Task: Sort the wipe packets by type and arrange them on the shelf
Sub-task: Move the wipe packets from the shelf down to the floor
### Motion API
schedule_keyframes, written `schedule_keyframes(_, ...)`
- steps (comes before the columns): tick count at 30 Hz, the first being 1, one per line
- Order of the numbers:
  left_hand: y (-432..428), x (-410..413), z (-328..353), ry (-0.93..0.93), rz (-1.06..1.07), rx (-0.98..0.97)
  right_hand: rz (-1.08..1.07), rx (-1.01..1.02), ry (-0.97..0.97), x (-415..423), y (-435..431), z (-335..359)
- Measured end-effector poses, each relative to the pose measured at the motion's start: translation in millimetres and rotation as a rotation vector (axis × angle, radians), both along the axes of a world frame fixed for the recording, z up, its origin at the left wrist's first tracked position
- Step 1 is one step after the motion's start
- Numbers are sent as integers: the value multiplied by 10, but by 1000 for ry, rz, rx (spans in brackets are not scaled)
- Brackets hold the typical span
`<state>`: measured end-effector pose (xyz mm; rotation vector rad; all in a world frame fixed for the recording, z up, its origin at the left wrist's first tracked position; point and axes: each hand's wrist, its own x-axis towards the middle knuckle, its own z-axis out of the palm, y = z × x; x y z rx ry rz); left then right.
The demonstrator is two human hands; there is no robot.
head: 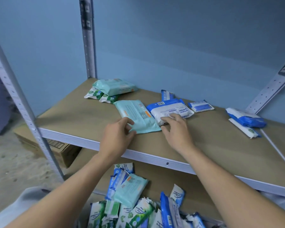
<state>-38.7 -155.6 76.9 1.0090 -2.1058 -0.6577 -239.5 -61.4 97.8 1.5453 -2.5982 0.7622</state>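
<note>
Mint-green soft plastic film covers the flat wipe packet (133,116) that lies near the front of the brown board shelf (69,116). The left hand (120,129) pinches its near corner between thumb and fingers. Just beside it, touching its right edge, lies a thick white-and-blue wipe packet (169,109). The right hand (174,127) has its fingers curled over the near end of this one, and I judge this to be a grip.

The risks, as I judge them:

- The two packets touch, so pulling one may drag or turn the other.
- A pinch on only a corner of smooth film can slip, and this packet is close to the front edge. It could fall into the mixed heap of unsorted packets (130,203) on the lower shelf.
- At the back left, another mint-green packet (113,87) lies tilted on top of small green-and-white packets (104,97). One more packet placed there may slide off, and two types are already stacked together.
- The blue packets come in several sizes: small blue-and-white ones (201,106) behind, and a larger blue-and-white one (245,118) at the right, resting on a slim white packet (243,131). Similar colours make a wrong grouping easy.
</note>
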Motion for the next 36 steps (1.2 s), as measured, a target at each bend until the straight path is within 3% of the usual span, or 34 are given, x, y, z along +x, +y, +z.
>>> schedule_keyframes(14,-200,376,8,-20,15,54,-19,-46,65,-145,-247,-79)
schedule_keyframes(23,-435,812,72,-89,165,80,57,-91,-56,-203,518,-68)
schedule_keyframes(29,-359,706,119,-58,225,97,39,-28,-5,-363,1013,22)
schedule_keyframes(36,-274,424,173,-112,181,20,-77,-36,-122,-357,930,179)
